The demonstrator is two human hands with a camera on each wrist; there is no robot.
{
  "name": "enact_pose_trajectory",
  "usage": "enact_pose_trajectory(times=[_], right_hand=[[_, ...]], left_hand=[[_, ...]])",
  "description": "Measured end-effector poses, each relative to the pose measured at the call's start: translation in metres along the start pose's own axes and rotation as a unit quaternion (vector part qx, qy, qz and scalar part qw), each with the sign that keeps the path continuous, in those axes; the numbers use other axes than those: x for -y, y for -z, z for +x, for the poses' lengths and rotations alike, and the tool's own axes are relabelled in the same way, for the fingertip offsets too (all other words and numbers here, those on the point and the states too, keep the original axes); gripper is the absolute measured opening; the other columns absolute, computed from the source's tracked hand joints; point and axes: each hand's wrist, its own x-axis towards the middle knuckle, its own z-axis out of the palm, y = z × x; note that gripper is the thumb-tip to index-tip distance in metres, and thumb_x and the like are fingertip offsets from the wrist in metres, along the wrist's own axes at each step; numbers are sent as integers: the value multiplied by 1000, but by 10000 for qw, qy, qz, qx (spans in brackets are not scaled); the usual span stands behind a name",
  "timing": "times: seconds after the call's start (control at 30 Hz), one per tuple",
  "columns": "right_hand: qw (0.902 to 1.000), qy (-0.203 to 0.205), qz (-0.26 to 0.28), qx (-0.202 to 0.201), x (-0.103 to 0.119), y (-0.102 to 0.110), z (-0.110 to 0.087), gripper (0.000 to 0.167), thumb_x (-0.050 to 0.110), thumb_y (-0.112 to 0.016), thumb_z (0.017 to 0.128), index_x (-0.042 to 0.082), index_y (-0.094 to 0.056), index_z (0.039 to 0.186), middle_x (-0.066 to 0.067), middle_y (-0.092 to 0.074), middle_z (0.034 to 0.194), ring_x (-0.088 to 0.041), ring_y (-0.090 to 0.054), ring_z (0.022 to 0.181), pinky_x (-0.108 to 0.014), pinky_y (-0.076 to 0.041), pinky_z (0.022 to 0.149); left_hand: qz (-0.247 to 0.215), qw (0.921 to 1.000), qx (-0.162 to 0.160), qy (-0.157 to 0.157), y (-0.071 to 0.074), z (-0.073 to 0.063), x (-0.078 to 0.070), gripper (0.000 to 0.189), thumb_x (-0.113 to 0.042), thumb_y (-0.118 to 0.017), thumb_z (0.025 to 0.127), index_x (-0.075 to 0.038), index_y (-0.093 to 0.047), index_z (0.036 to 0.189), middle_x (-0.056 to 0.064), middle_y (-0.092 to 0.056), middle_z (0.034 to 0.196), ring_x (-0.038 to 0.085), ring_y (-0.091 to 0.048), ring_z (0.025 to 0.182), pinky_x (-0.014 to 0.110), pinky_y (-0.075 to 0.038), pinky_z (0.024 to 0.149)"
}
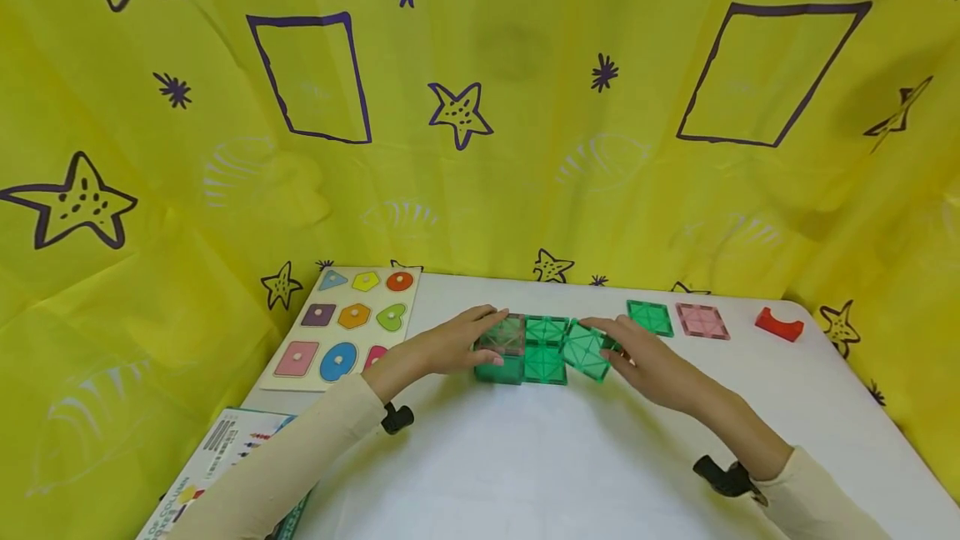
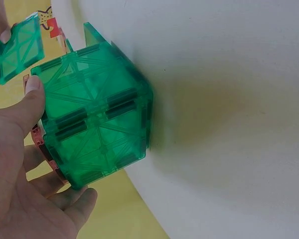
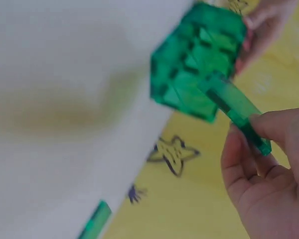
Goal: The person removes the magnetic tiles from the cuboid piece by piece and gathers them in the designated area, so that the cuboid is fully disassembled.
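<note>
A box-like structure of green translucent magnetic tiles (image 1: 545,363) stands on the white table, with a pink magnetic tile (image 1: 506,335) on top at its left end. My left hand (image 1: 454,342) grips that left end, thumb on the near side and fingers behind. In the left wrist view the thumb presses the edge of the green structure (image 2: 97,112). Between thumb and fingers, my right hand (image 1: 651,363) pinches a loose green magnetic tile (image 1: 587,352), held tilted beside the structure's right end. The right wrist view shows this tile (image 3: 234,107) nearly edge-on.
Farther right on the table (image 1: 525,457) lie another green tile (image 1: 649,318), a pink tile (image 1: 702,321) and a red notched block (image 1: 780,324). A wooden knobbed shape puzzle (image 1: 283,380) is at the left, with a printed box (image 1: 217,461) nearer. A yellow patterned curtain (image 1: 510,190) surrounds the table.
</note>
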Motion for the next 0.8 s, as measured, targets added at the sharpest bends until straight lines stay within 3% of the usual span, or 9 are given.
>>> enact_pose_trajectory(times=[0.17, 0.3, 0.4, 0.57, 0.8], right_hand=[[9992, -165, -330, -168, -15, 32, 9, 56, -2, -64, 103, 11, -49, 155, -9, -62, 115, -16, -57, 91, -35, -54, 79], [9985, -361, -394, -94, -33, 44, 20, 52, -2, -62, 103, 5, -49, 154, -15, -62, 115, -22, -54, 94, -38, -52, 79], [9983, -479, -327, 68, -51, 46, 28, 50, -2, -60, 104, 3, -48, 152, -21, -62, 118, -29, -58, 98, -44, -53, 82], [9981, -557, -90, 258, -75, 40, 44, 44, -3, -59, 105, -1, -50, 149, -33, -59, 138, -47, -64, 113, -59, -57, 91], [9939, -959, 201, 512, -96, 36, 61, 41, 2, -57, 108, 1, -51, 148, -30, -63, 129, -45, -64, 113, -60, -56, 93]], left_hand=[[-10, 10000, 16, 76, 1, -2, -1, 83, -42, -67, 104, -11, -26, 169, 16, -31, 168, 33, -33, 155, 50, -33, 126], [-19, 10000, 17, 55, 1, -2, -2, 83, -41, -67, 104, -10, -25, 169, 17, -31, 168, 33, -33, 155, 50, -33, 126], [25, 10000, 1, 43, 0, 0, -2, 83, -41, -67, 104, -9, -26, 168, 18, -32, 167, 34, -34, 154, 50, -34, 125], [85, 9999, 27, 122, -2, 0, -1, 83, -42, -67, 104, -12, -25, 169, 17, -30, 169, 34, -33, 155, 50, -33, 126], [96, 9999, -10, 129, -2, 0, 0, 83, -43, -66, 104, -14, -25, 170, 16, -30, 169, 33, -33, 155, 50, -33, 126]])
